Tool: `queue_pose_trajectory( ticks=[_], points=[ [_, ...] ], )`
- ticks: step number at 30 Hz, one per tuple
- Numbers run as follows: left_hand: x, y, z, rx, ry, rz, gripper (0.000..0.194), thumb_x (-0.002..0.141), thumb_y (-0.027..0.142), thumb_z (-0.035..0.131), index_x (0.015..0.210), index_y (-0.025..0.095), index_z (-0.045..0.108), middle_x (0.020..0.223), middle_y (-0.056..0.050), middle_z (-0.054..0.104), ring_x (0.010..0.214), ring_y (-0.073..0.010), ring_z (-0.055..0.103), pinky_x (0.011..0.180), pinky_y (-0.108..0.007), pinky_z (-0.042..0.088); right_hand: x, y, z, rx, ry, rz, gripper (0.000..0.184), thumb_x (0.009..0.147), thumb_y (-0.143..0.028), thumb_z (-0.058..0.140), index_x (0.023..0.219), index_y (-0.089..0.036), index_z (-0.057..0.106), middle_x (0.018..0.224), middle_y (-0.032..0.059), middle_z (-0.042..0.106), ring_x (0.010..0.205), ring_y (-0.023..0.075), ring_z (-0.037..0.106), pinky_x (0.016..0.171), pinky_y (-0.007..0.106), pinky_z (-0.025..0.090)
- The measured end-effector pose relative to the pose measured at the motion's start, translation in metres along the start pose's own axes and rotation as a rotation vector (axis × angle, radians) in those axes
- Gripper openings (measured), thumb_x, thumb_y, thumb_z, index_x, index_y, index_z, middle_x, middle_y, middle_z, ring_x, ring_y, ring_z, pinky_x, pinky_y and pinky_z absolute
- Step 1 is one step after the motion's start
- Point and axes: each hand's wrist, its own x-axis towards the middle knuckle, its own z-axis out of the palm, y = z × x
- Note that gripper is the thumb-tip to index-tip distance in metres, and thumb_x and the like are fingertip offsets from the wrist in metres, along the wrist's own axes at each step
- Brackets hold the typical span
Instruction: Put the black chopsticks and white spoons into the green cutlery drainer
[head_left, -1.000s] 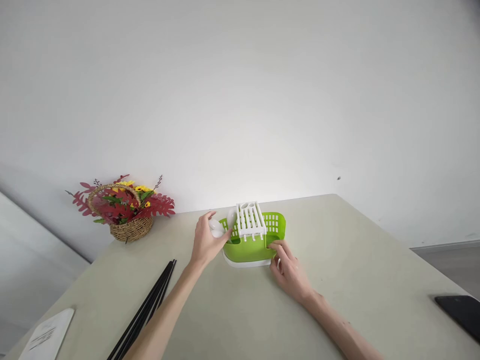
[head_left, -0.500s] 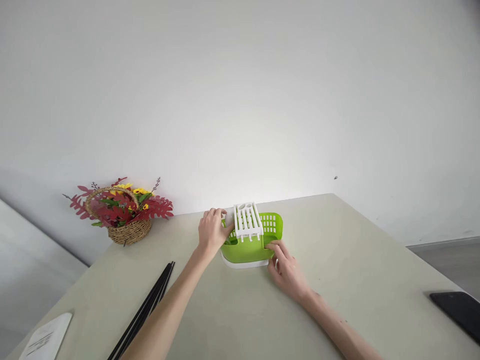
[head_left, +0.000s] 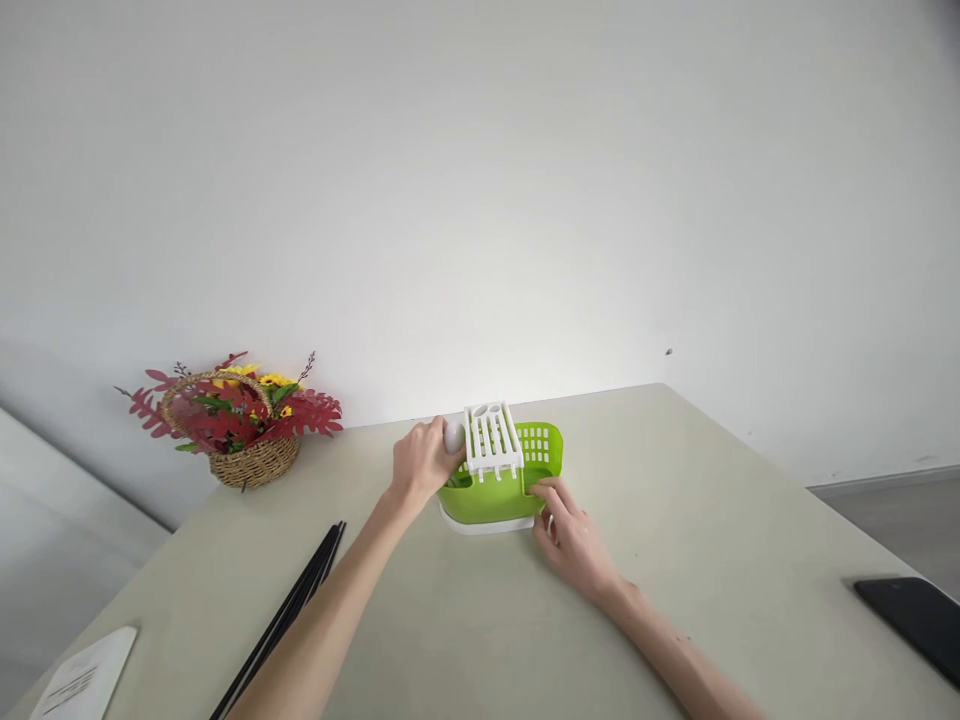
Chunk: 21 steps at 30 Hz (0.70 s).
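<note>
On the table stands a green plastic cutlery holder (head_left: 487, 506) with perforated back, a white base tray (head_left: 487, 526) below and a white slotted rack (head_left: 493, 440) across its top. My left hand (head_left: 420, 462) is closed around a spoon at the holder's left side. The pale, rounded bowl of the spoon (head_left: 454, 437) shows above my fingers; its handle is hidden. My right hand (head_left: 574, 538) grips the front right rim of the holder, fingertips over the edge and thumb lower, near the base.
Several black chopsticks (head_left: 289, 610) lie left of my left forearm. A wicker basket of red and yellow artificial flowers (head_left: 255, 464) stands by the wall at the back left. A white card-like item (head_left: 86, 675) lies front left, a black phone (head_left: 911, 620) far right.
My left hand has turned slightly, so more of the spoon's bowl shows above the fingers. My right hand keeps its hold on the holder. The whole view has shifted very slightly.
</note>
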Motion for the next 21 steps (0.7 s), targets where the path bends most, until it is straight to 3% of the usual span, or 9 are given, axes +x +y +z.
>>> queue_pose_trajectory(
  ticks=[6, 14, 21],
  points=[
    [0.0, -0.003, 0.0, 0.016, -0.007, 0.068, 0.028, 0.09, 0.049, 0.056, 0.098, 0.023, 0.06, 0.075, -0.005, 0.071, 0.068, -0.0262, 0.067, 0.056, -0.03, 0.028, 0.0, -0.002, -0.001, 0.008, 0.003, 0.007, 0.032, 0.095, -0.012, 0.044, 0.123, -0.026, 0.049, 0.122, 0.0086, 0.058, 0.074, 0.0153, 0.066, 0.064, 0.03, 0.056],
    [0.005, -0.002, 0.0, 0.029, 0.05, 0.083, 0.025, 0.095, 0.043, 0.05, 0.089, 0.023, 0.063, 0.068, -0.006, 0.069, 0.063, -0.024, 0.066, 0.056, -0.03, 0.028, 0.0, -0.002, -0.002, -0.003, 0.008, 0.001, 0.031, 0.096, -0.012, 0.043, 0.123, -0.025, 0.049, 0.121, 0.0086, 0.058, 0.074, 0.0151, 0.065, 0.063, 0.029, 0.055],
    [0.012, -0.01, -0.018, 0.004, 0.245, 0.02, 0.03, 0.095, 0.047, 0.05, 0.082, 0.022, 0.061, 0.064, -0.005, 0.067, 0.062, -0.0224, 0.064, 0.057, -0.029, 0.027, 0.0, -0.003, -0.002, -0.004, -0.004, 0.012, 0.032, 0.095, -0.011, 0.043, 0.122, -0.026, 0.05, 0.122, 0.0088, 0.059, 0.075, 0.0154, 0.066, 0.063, 0.03, 0.056]
  ],
)
